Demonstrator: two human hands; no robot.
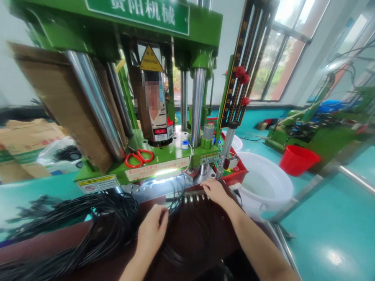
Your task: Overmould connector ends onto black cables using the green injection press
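Note:
My left hand [152,227] is above the brown tabletop [192,241], its fingers curled against a thin bundle of black cables [177,199]. These cables run up toward the lit gap under the green press [163,152]. My right hand [215,192] reaches to the right end of a metal bar mould [192,197] with a row of small bright pins or slots. Its fingers are bent together there, and whatever is between the fingertips is hidden. A thick heap of black cables [112,215] lies to the left of my left hand.
Red-handled scissors [139,158] and a blue-and-white tape roll [185,145] rest on the press bed. Steel columns [199,102] rise above. A white tub [262,182] and red bucket [298,160] stand at right. Someone is partly visible behind the press.

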